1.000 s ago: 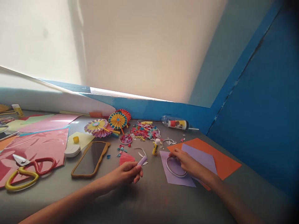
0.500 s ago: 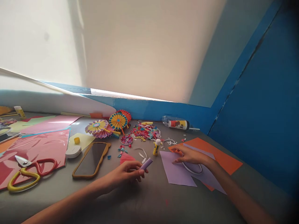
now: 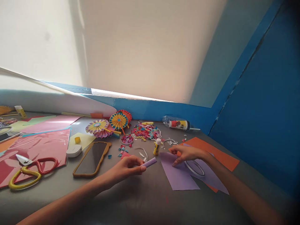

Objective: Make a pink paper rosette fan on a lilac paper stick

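1. Blue wall (image 3: 264, 118) & pale panel (image 3: 145, 50) behind grey table (image 3: 150, 206). Ref. pt. for all below: glue stick (image 3: 157, 147), upright, white end up, prob. so it's easy to grab & takes little rm.
2. L hand (image 3: 133, 165), near side of glue stick, sl. L: thumb & fingers pinch one end of folded purple paper (image 3: 150, 162); grip prob. keeps folds pressed together, far end free.
3. R hand (image 3: 186, 153), R of glue stick: thumb & forefinger parted over purple sheet (image 3: 180, 178); contact unclear. Other fingers hidden; can't tell if they hook the ring.
4. White ring (image 3: 195, 168), R & near side of glue stick, tilted under R hand, over purple paper.
5. Orange sheet (image 3: 215, 154), R of glue stick, partly under purple; stacked, prob. to save space.
6. Scrap heap (image 3: 146, 131) & pleated rosettes (image 3: 118, 121), beyond glue stick to L, prob. to leave near side free for hands.
7. Bottle (image 3: 178, 124), on its side, beyond glue stick to R.
8. Phone (image 3: 92, 159), L of glue stick; scissors (image 3: 35, 165) farther L, handles twd. person, prob. for reach.
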### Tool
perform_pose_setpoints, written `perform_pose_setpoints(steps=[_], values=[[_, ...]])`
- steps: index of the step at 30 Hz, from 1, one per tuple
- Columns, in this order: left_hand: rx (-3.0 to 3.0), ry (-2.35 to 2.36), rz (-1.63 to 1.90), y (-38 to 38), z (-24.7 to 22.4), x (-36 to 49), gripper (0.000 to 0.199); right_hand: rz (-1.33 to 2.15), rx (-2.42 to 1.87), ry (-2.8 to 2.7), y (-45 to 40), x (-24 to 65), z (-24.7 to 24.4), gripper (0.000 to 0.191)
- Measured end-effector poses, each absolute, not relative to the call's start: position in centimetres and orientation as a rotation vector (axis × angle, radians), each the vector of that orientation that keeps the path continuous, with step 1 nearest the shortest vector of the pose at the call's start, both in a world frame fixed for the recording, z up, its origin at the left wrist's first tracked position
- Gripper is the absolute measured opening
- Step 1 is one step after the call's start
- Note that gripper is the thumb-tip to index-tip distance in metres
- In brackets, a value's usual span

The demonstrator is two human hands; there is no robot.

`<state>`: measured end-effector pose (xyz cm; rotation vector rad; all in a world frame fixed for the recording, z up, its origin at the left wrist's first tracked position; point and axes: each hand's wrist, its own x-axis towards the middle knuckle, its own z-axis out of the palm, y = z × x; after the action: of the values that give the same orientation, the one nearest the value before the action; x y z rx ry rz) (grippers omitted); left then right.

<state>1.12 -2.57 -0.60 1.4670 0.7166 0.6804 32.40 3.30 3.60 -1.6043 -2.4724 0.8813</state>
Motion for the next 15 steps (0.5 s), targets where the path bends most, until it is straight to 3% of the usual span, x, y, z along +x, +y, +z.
perform_pose_setpoints(steps=[7,10,13,15], values=[[1.71,0.709,0.67,-2.0,-0.3,1.6,0.023,1.2,-1.172,-2.443,-0.9,27.4,4.9,0.024],[1.671,0.698,0.581,-2.0,-0.9,1.5,0.029,1.439,-0.99,-2.341,-1.7,25.3,4.6,0.031],[1.581,0.747,0.629,-1.9,-1.4,1.0,0.034,1.381,-0.957,-2.296,-1.7,24.3,3.9,0.046],[1.557,0.783,0.714,-1.6,-1.6,0.6,0.037,1.25,-0.973,-2.239,-1.6,23.8,3.3,0.043]])
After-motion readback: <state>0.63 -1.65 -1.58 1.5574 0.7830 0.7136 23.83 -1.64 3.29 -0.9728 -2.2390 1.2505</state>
